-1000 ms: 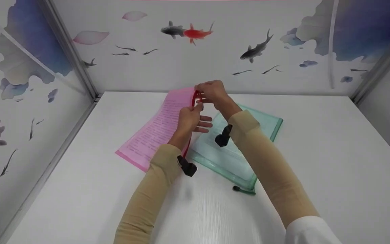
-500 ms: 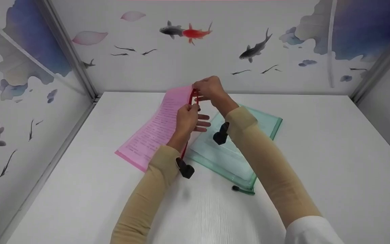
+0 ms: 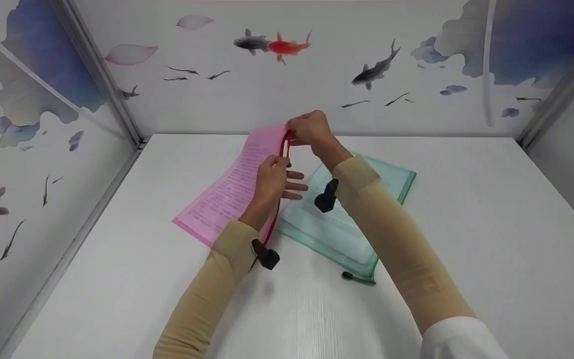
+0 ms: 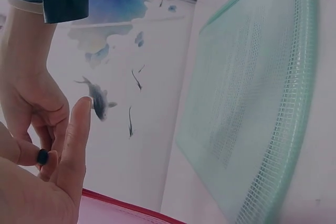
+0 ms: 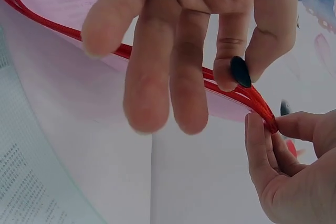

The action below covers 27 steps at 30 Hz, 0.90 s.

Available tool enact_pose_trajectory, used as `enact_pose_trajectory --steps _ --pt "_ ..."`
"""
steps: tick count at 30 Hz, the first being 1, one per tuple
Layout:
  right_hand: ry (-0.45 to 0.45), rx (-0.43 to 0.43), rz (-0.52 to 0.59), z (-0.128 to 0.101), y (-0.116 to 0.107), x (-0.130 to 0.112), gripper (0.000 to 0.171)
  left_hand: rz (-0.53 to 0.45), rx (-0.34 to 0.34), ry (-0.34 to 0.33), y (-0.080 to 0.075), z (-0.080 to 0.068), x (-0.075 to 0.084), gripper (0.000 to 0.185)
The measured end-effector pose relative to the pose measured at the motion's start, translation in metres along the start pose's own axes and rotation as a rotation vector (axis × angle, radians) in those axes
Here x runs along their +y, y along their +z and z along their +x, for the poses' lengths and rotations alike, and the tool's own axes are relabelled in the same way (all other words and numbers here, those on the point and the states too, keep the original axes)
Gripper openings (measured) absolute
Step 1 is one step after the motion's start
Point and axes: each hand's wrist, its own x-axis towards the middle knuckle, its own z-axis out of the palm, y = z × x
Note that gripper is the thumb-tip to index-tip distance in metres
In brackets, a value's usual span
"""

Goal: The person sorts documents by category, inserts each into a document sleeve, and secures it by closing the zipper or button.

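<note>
A pink see-through zip document pouch (image 3: 227, 184), with printed lines showing on it, is held with its far end raised off the table. Along its right side runs a red zipper edge (image 3: 275, 224). My right hand (image 3: 311, 130) pinches the far end of that edge, as the right wrist view shows. Between thumb and index finger, my left hand (image 3: 270, 180) pinches a red zipper pull with a black tip (image 5: 240, 72); its other fingers stretch out. Beside the hands a green mesh zip pouch (image 3: 317, 234) lies flat, partly beneath my right arm.
The green pouch's dark-tipped pull (image 3: 349, 276) sticks out at its near corner. Behind the white table (image 3: 486, 224) stands a wall (image 3: 167, 107) painted with fish. Another painted wall (image 3: 33, 179) borders the left side.
My left hand has moved slightly toward me and left with the zipper pull, widening the gap to my right hand. The right hand has risen a little. The green pouch stays put.
</note>
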Motion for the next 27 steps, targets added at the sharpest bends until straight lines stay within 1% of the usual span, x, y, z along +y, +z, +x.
enact_pose_trajectory --steps 5,8,11,14,16,22,27 --pt "0.011 -0.002 -0.016 -0.001 0.004 0.0 0.025 0.006 0.002 -0.025 -0.007 -0.003 -0.002 0.029" --pt "0.009 -0.003 -0.015 -0.003 0.005 0.0 0.026 0.007 0.007 -0.023 -0.01 -0.004 -0.004 0.029" --pt "-0.006 0.004 -0.01 -0.003 0.007 0.0 0.027 -0.001 -0.012 -0.018 -0.013 -0.004 -0.009 0.027" --pt "-0.036 0.024 0.005 -0.002 0.007 0.0 0.03 -0.008 -0.048 -0.036 -0.016 -0.006 -0.015 0.025" --pt "-0.05 0.039 0.016 -0.001 0.006 0.0 0.03 -0.013 -0.06 -0.052 -0.018 -0.007 -0.019 0.025" --pt "-0.038 0.033 0.05 0.001 0.005 0.004 0.03 -0.034 -0.051 -0.05 -0.023 -0.013 -0.028 0.023" --pt "-0.022 0.022 0.098 0.004 0.007 0.008 0.03 -0.03 -0.063 -0.062 -0.026 -0.019 -0.034 0.022"
